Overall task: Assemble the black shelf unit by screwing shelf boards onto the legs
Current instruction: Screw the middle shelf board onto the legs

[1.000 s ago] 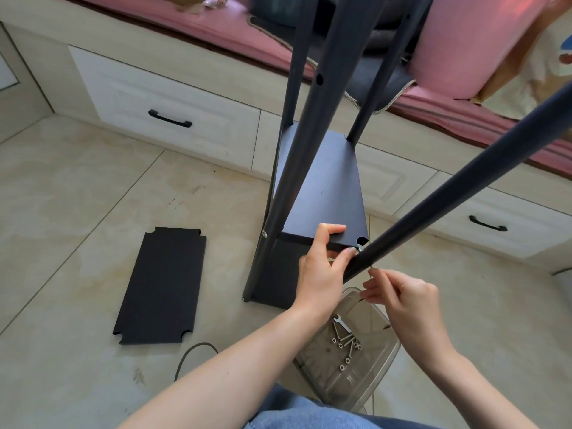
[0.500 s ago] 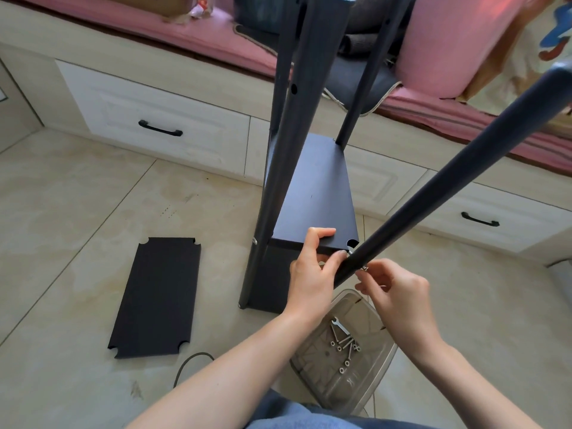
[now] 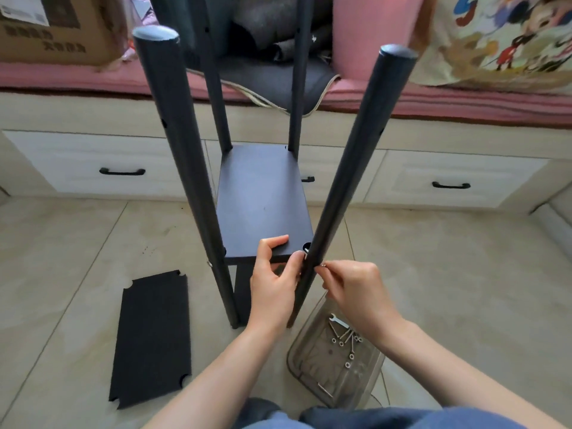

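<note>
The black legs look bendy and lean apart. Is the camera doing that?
Head view: likely yes; the wide-angle lens splays the near legs outward and bows the drawer fronts. The cardboard box at the edge looks soft and blurred, while the hands and screw tray look sharp. Daylight is soft, shadows faint.

The floor (image 3: 464, 274) is laid with large beige tiles, glossy and faintly mottled, with thin dark grout lines. Along the far side runs a low built-in bench whose cream drawer fronts (image 3: 93, 162) carry black bar handles (image 3: 122, 171). On top lies a pink cushion pad (image 3: 464, 103). A brown cardboard box (image 3: 58, 29) with printed characters sits on it at the left, a crumpled dark grey blanket (image 3: 272, 78) lies in the middle, and a pink pillow (image 3: 368, 35) stands beside a cream cushion with a cartoon print (image 3: 501, 38) at the right. Soft daylight falls evenly.
</note>
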A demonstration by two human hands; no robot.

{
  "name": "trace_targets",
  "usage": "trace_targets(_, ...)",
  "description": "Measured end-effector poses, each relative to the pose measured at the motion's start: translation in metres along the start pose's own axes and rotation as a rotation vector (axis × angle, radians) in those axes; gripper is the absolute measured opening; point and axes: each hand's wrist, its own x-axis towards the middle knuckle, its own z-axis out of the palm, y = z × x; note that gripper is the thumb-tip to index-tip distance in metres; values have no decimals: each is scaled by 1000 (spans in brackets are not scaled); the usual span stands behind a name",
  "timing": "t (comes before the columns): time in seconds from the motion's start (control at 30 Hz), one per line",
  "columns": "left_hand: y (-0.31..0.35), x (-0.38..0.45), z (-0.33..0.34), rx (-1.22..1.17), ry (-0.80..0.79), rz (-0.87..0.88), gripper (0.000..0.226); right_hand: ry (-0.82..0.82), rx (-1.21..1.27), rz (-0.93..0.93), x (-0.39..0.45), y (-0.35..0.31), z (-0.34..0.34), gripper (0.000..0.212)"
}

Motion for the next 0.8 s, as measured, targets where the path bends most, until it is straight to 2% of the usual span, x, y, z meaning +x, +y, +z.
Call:
trace_targets(0.17,3,0,-2,-22,-23,-33,23,-63,65,47,-1,1,-2,25)
trace_targets(0.37,6,0,-6,-58,-56,-27,10,-180,69,58,9,-2,-13,35)
trace_targets(0.63,2,-3,-7,-17,-51,8,13,-242,183,172,14,-7,-13,32)
trace_targets(0.8,0,-3,-7,-13,-43,21,14,-294,123,186,16,-8,-13,32)
